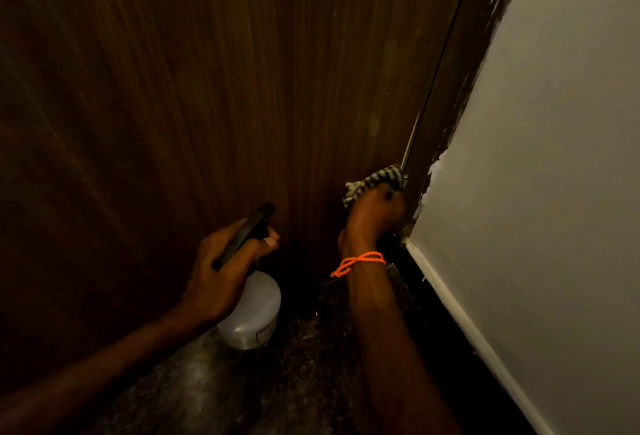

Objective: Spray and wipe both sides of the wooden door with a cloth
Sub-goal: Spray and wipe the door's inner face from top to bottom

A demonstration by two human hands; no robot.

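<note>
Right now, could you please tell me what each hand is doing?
Left hand: closed around the spray bottle, holding it by the black trigger head.
Right hand: closed on the striped cloth, pressing it against the wooden door low down.

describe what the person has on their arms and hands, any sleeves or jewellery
Both forearms are bare as far as the frame shows, with no sleeves, gloves, watch or rings visible. The only thing worn is an orange beaded string, looped around the wrist just below the right hand. The left hand and its wrist carry nothing.
</note>
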